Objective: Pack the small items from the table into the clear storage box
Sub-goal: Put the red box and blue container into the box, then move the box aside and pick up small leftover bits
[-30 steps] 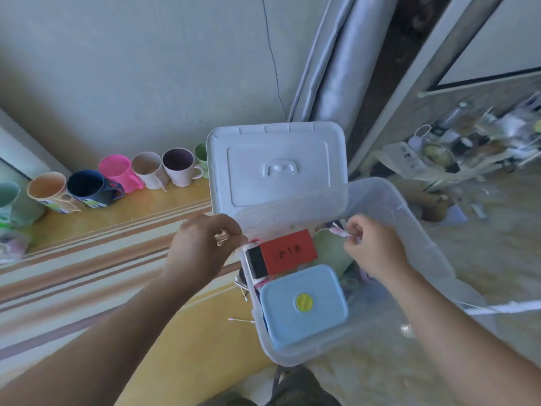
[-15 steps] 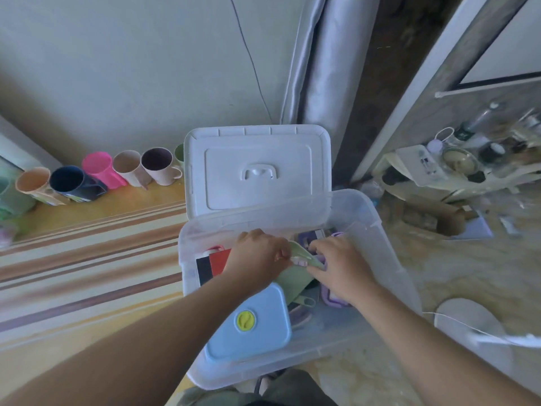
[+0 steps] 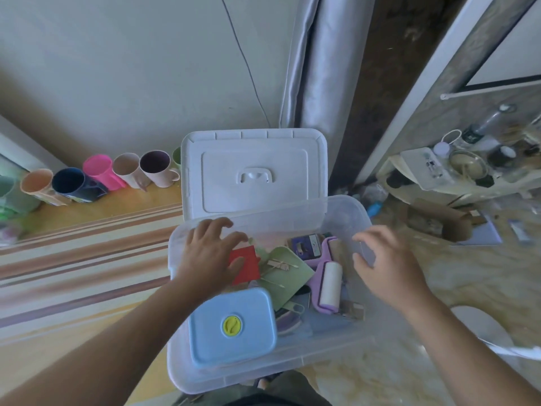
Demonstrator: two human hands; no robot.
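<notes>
The clear storage box (image 3: 348, 338) stands open in front of me, its white lid (image 3: 254, 171) tipped up at the back. Inside lie a blue lunch box with a yellow valve (image 3: 232, 326), a red card (image 3: 246, 268), a green sheet (image 3: 288, 276) with thin sticks and a small clip on it, a purple lint roller (image 3: 329, 284) and a dark small box (image 3: 306, 246). My left hand (image 3: 210, 254) hovers over the box's left side, fingers spread, holding nothing. My right hand (image 3: 386, 263) is over the right rim, fingers apart and empty.
A row of mugs (image 3: 96, 178) lines the wall on the yellow table with its striped cloth (image 3: 82, 265). A curtain (image 3: 316, 71) hangs behind the box. At right is a cluttered low shelf (image 3: 456, 171) and a cardboard box (image 3: 439, 222) on the floor.
Both hands dipped into the box with small sticks and a clip, then let go. Those items now lie on the green sheet, and both hands have lifted apart, empty.
</notes>
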